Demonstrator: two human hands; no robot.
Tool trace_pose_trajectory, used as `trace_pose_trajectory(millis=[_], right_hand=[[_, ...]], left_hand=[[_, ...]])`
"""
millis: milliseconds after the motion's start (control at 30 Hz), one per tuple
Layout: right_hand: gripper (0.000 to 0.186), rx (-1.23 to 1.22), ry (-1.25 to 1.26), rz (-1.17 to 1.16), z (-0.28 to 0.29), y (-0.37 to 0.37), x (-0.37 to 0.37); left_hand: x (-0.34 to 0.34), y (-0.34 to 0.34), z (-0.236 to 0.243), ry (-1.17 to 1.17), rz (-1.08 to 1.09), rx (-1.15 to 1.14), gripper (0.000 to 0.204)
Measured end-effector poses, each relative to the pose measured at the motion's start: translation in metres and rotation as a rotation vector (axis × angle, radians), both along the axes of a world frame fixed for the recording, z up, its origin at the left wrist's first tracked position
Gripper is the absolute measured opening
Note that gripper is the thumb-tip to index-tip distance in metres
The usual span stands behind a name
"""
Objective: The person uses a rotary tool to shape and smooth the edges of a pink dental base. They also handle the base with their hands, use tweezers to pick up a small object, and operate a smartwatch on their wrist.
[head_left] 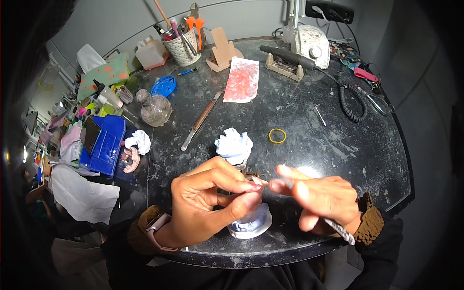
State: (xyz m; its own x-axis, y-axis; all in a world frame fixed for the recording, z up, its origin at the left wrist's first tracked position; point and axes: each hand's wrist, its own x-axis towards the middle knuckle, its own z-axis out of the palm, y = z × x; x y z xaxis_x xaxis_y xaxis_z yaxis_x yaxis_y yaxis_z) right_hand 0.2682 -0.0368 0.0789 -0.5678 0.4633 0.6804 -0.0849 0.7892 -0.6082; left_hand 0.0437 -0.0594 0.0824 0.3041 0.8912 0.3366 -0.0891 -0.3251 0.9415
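Note:
My left hand (212, 195) is closed in front of me, pinching a small pinkish-red piece (255, 183) between thumb and forefinger; the fingers hide part of it. To its right, my right hand (321, 198) grips a slim hand tool (342, 232). The tool's speckled grey handle end sticks out below the palm, while its working end is blurred near the fingertips. Beneath the hands, close to the table's front edge, lies a pale blue-white dental cast (251, 224). A second plaster dental cast (234, 146) stands just beyond my left hand.
On the dark table (188, 166) lie a yellow rubber band (277, 136), a wooden-handled knife (202, 121) and a red-smeared sheet (241, 79). Left are a blue box (104, 147), a pink arch-shaped piece (131, 160) and a glass burner (154, 110). A black handpiece (287, 57) rests back right.

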Motion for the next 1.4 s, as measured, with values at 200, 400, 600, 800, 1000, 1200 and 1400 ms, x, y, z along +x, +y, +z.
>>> trace_pose_trajectory(millis=[200, 400, 600, 800, 1000, 1200, 1400], right_hand=[[0.041, 0.036, 0.118, -0.136, 0.004, -0.015, -0.013], [0.039, -0.060, 0.015, -0.039, 0.003, -0.022, -0.004], [0.037, -0.056, 0.020, -0.023, 0.004, -0.019, -0.005], [0.027, 0.057, 0.163, -0.065, -0.003, -0.018, -0.008], [0.037, -0.008, 0.036, -0.065, 0.008, -0.021, -0.004], [0.034, 0.080, 0.003, -0.098, 0.005, -0.019, -0.005], [0.030, 0.111, 0.020, -0.111, 0.003, -0.017, -0.007]], left_hand=[[0.003, -0.002, 0.000, -0.029, -0.018, 0.066, 0.006], [0.002, 0.003, -0.001, 0.185, 0.031, 0.232, 0.018], [0.001, 0.002, 0.001, 0.204, 0.032, 0.209, 0.019], [0.003, 0.000, 0.002, 0.230, 0.053, 0.202, 0.017], [-0.001, 0.001, 0.002, 0.219, 0.003, 0.234, 0.011], [-0.001, 0.001, 0.002, 0.233, 0.001, 0.228, 0.012], [0.000, 0.001, 0.003, 0.287, 0.035, 0.290, 0.012]])
